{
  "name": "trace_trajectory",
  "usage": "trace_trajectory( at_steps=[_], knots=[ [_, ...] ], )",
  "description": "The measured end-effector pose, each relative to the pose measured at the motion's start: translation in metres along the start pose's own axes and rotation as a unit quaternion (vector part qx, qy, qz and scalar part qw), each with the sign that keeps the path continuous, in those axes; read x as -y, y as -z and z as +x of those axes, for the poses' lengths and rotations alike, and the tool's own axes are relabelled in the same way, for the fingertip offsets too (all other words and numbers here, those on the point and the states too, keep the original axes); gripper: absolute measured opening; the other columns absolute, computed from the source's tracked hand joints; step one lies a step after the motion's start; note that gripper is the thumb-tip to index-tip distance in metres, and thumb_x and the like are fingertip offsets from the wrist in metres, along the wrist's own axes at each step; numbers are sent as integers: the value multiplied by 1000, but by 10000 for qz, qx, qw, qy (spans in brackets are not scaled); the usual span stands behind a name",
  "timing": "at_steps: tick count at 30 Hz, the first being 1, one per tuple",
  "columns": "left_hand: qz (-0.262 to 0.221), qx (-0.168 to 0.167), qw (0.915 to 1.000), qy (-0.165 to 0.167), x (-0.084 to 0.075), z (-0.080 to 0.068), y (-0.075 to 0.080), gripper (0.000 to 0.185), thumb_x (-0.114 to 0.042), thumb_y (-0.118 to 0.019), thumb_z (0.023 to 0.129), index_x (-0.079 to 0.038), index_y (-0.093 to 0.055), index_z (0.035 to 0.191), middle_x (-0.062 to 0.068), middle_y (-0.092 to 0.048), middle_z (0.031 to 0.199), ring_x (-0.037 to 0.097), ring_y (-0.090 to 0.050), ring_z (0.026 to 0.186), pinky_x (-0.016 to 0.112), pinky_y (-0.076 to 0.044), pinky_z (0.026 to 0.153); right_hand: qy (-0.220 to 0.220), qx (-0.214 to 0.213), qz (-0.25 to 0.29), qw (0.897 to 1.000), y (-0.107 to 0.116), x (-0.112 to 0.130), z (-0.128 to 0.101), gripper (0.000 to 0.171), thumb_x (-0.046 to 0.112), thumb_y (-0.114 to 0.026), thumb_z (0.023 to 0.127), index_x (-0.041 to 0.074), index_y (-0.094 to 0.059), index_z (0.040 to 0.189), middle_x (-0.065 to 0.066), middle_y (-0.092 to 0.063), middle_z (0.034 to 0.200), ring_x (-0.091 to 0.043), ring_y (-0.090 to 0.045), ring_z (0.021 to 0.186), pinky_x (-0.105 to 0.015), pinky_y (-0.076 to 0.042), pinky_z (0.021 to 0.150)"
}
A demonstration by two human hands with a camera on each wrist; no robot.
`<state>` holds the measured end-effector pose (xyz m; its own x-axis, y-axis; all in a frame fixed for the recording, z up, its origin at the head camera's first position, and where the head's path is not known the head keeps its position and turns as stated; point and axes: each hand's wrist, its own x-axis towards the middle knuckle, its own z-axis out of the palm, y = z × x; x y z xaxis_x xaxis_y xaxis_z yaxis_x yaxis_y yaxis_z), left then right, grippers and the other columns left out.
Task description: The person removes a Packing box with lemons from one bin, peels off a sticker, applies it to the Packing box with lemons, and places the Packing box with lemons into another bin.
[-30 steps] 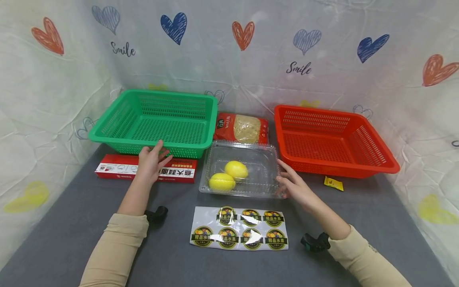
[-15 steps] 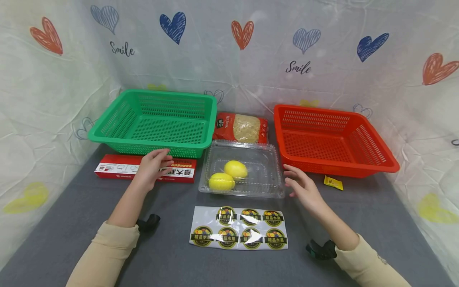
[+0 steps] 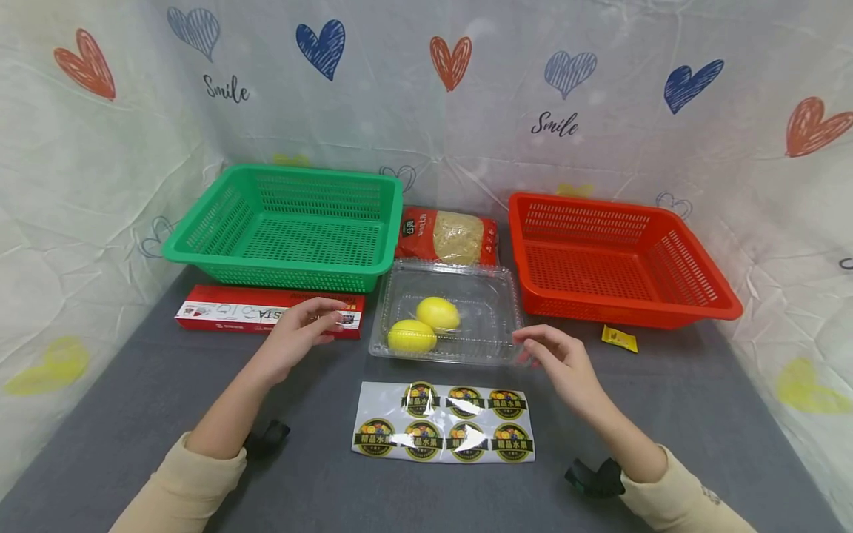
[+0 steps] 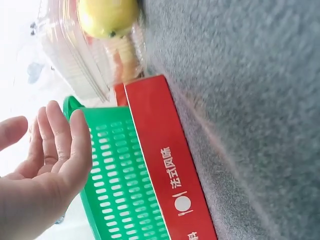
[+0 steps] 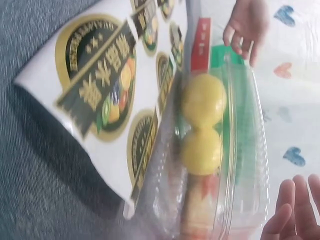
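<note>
Two yellow lemons (image 3: 437, 314) lie inside a clear plastic clamshell box (image 3: 480, 311) at the middle of the table; its lid appears closed. My left hand (image 3: 298, 337) hovers over the right part of a red pasta box (image 3: 226, 309), fingers loosely bent and holding nothing. In the left wrist view that hand (image 4: 50, 160) is beside the green basket. My right hand (image 3: 563, 363) is at the clear box's front right corner with relaxed fingers; whether they touch it, I cannot tell. A sheet of round fruit stickers (image 3: 443, 423) lies in front of the box.
A green basket (image 3: 286, 274) stands behind the pasta box, and a red basket (image 3: 620, 307) at the back right. Between them lies a red bag of pale food (image 3: 460, 238). A small yellow packet (image 3: 620, 339) lies before the red basket.
My left hand has moved from the green basket's front rim toward me and slightly right. My right hand drew away from the clear box's right side, then came to its front right corner.
</note>
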<state>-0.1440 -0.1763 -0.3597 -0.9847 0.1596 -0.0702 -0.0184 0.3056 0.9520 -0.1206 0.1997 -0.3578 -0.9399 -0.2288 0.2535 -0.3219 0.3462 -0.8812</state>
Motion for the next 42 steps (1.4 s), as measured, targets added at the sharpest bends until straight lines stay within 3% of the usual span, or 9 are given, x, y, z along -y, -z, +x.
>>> trace_trajectory(
  at_steps=[6,14,20,25,33,42],
  knots=[
    [791,24,9962,-373,2,-9,-6,30,-17,-53,93,1,-56,117,20,-59,108,33,-59,96,41,-50,82,191,468,179,9986,-10,1,-3,17,2,-50,92,-3,-63,102,-21,-63,93,-19,-61,73,-29,-50,65],
    [2006,130,9753,-915,9,-16,-16,21,-14,-59,89,-5,-64,108,6,-64,105,22,-59,96,42,-47,83,190,1008,246,9944,-21,-1,-5,16,2,-53,91,-1,-63,103,-19,-64,96,-24,-62,78,-30,-51,68],
    [2172,426,9679,-1190,12,-19,-23,18,-10,-61,87,-6,-66,104,5,-64,100,19,-58,92,38,-50,80,248,1335,423,9898,-31,-3,-6,17,2,-53,91,-1,-63,105,-16,-64,101,-29,-62,83,-37,-53,74],
    [2277,578,9634,-1291,11,-23,-31,17,-9,-64,85,-7,-66,102,1,-64,97,15,-58,88,34,-52,76,301,1687,360,9846,-40,-3,-7,20,6,-54,92,2,-63,109,-13,-64,106,-31,-62,88,-35,-52,74],
    [2841,1048,9360,-1796,10,-28,-44,22,-7,-67,82,-4,-65,104,2,-64,97,13,-59,84,33,-51,74,50,2282,114,9735,-53,-6,-6,27,12,-54,92,1,-60,116,-14,-62,113,-26,-62,93,-28,-52,75],
    [3434,1706,9129,-1398,7,-28,-57,38,-15,-74,77,-5,-64,111,3,-61,103,17,-57,93,35,-50,78,-144,2746,103,9614,-66,-10,0,33,10,-57,91,-1,-56,122,-15,-57,120,-28,-55,108,-27,-49,82]
  ],
)
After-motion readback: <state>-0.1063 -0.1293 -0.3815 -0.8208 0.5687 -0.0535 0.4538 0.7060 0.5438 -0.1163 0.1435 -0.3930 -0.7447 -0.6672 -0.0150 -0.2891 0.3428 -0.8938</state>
